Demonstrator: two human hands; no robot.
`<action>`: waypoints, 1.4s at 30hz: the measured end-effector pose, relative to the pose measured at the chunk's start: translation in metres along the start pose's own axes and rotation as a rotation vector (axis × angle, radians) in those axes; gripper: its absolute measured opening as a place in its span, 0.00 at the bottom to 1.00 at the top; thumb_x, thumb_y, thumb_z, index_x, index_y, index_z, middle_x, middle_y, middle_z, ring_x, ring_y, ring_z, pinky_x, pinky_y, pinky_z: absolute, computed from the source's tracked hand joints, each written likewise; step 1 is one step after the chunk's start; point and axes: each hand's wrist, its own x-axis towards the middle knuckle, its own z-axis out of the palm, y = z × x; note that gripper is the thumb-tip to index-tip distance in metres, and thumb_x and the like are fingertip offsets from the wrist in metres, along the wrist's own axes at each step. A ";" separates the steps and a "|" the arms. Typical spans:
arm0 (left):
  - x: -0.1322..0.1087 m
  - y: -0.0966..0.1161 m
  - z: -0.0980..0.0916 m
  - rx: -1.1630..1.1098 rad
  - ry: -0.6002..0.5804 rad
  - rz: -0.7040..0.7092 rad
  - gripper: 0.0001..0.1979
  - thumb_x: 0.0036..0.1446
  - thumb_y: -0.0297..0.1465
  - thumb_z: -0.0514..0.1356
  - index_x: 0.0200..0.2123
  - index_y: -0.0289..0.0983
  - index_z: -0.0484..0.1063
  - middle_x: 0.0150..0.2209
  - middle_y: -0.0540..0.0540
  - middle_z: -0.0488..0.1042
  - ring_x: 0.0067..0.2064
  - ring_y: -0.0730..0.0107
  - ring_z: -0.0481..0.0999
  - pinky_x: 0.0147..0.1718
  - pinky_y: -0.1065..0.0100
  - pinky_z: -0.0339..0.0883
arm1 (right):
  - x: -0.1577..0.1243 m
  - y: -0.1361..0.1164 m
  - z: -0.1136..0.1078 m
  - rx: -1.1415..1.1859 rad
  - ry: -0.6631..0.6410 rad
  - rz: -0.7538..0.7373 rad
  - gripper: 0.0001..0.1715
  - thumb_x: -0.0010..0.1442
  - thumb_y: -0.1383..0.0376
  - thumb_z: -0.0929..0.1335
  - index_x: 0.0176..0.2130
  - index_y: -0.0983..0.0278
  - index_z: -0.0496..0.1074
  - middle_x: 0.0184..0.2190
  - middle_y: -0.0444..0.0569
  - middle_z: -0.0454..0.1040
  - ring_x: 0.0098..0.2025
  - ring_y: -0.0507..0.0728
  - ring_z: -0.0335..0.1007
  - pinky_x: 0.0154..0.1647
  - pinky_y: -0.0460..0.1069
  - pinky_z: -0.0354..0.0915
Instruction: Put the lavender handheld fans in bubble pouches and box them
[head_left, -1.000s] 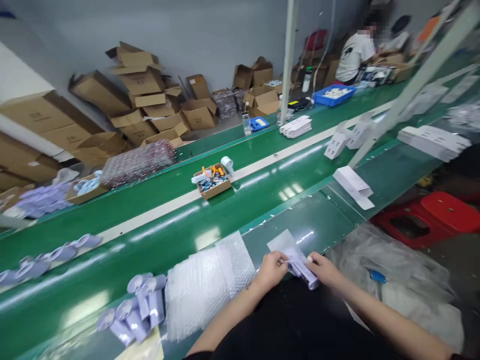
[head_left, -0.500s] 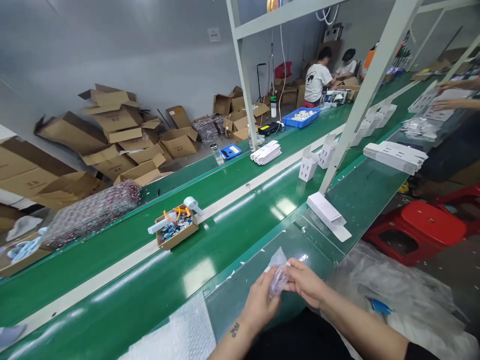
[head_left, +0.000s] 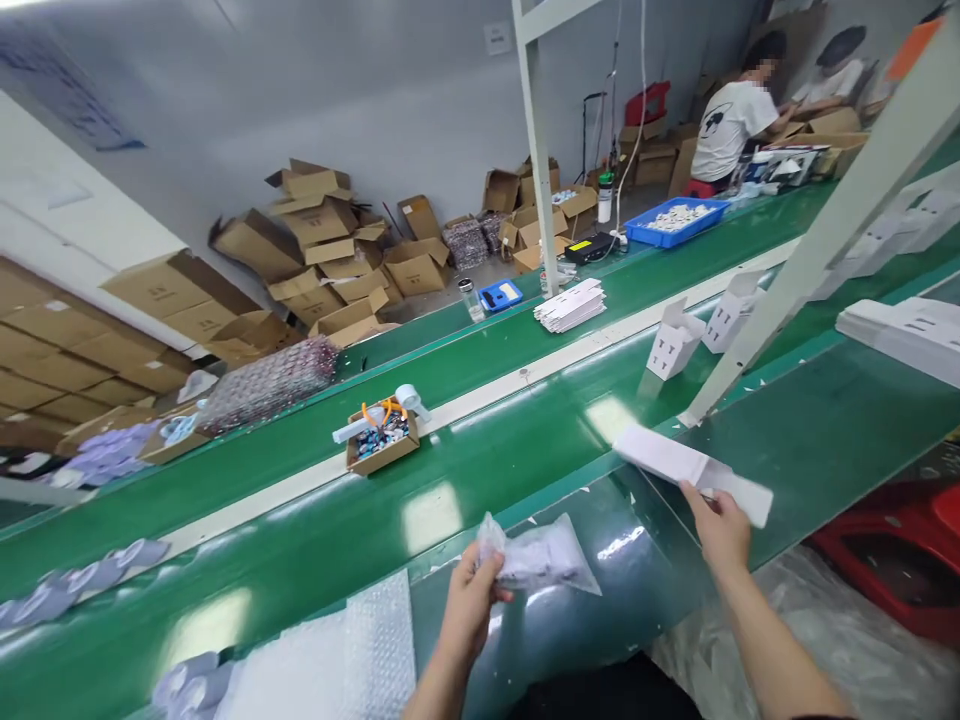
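My left hand (head_left: pixel 471 590) pinches one end of a clear plastic bag (head_left: pixel 544 556) holding something pale; its contents are blurred. The bag hangs above the dark green bench in front of me. To the right, my right hand (head_left: pixel 718 528) has its fingers closed on the flap end of a white box (head_left: pixel 664 458), which lies on its side at the bench edge. Its open end faces me. Bubble wrap sheets (head_left: pixel 379 630) lie left of my left hand.
A cardboard tray (head_left: pixel 384 455) of small parts sits on the green belt, with grey items (head_left: pixel 90 580) further left. White boxes (head_left: pixel 673 338) stand near a metal post (head_left: pixel 817 240). Folded white cartons (head_left: pixel 904 335) lie at the right. A person (head_left: pixel 739 120) sits at the back.
My right hand has left the plastic bag and moved right onto the white box. My left hand keeps the bag, now stretched out sideways. The view has swung left.
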 end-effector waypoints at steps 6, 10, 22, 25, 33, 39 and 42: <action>-0.006 0.050 -0.010 -0.156 -0.058 0.171 0.20 0.45 0.38 0.66 0.39 0.34 0.68 0.29 0.50 0.70 0.26 0.75 0.70 0.17 0.77 0.64 | -0.084 -0.049 0.019 -0.307 -0.717 -1.013 0.18 0.51 0.56 0.70 0.40 0.62 0.70 0.39 0.52 0.63 0.43 0.61 0.66 0.46 0.55 0.68; -0.012 0.062 -0.012 0.091 -0.076 0.269 0.16 0.47 0.36 0.64 0.38 0.33 0.67 0.29 0.50 0.69 0.26 0.75 0.70 0.22 0.72 0.71 | -0.126 -0.048 0.056 -0.314 -0.980 -1.145 0.27 0.53 0.60 0.69 0.52 0.61 0.62 0.45 0.54 0.59 0.47 0.62 0.66 0.49 0.57 0.67; -0.034 0.068 -0.037 0.168 -0.013 0.225 0.14 0.47 0.38 0.62 0.34 0.35 0.67 0.27 0.51 0.69 0.26 0.73 0.70 0.22 0.70 0.70 | -0.139 -0.030 0.071 -0.218 -0.987 -0.977 0.34 0.49 0.60 0.70 0.52 0.60 0.56 0.48 0.54 0.62 0.51 0.64 0.65 0.50 0.59 0.66; -0.026 0.061 -0.033 0.296 0.035 0.269 0.11 0.51 0.37 0.58 0.33 0.35 0.66 0.27 0.51 0.68 0.26 0.72 0.70 0.24 0.68 0.70 | -0.140 -0.030 0.071 -0.211 -1.012 -0.928 0.34 0.48 0.59 0.71 0.52 0.61 0.56 0.48 0.54 0.65 0.50 0.64 0.66 0.50 0.59 0.66; -0.051 0.050 0.009 1.482 0.054 0.731 0.08 0.57 0.30 0.52 0.40 0.38 0.67 0.39 0.41 0.66 0.38 0.61 0.70 0.35 0.62 0.69 | -0.149 -0.015 0.076 -0.123 -1.015 -0.962 0.38 0.49 0.62 0.69 0.56 0.60 0.52 0.55 0.58 0.61 0.52 0.65 0.67 0.50 0.60 0.67; -0.021 0.054 0.056 1.604 0.127 0.721 0.07 0.59 0.29 0.52 0.40 0.35 0.65 0.40 0.39 0.64 0.36 0.62 0.69 0.32 0.64 0.68 | -0.139 -0.007 0.073 -0.104 -1.072 -0.872 0.39 0.52 0.61 0.69 0.57 0.59 0.48 0.54 0.57 0.62 0.48 0.62 0.69 0.48 0.60 0.69; -0.024 0.042 0.054 1.593 0.216 0.763 0.07 0.60 0.29 0.50 0.39 0.35 0.66 0.39 0.39 0.64 0.37 0.61 0.68 0.31 0.64 0.67 | -0.136 -0.009 0.075 -0.101 -1.096 -0.858 0.37 0.53 0.59 0.69 0.56 0.60 0.51 0.55 0.58 0.62 0.49 0.63 0.69 0.48 0.60 0.69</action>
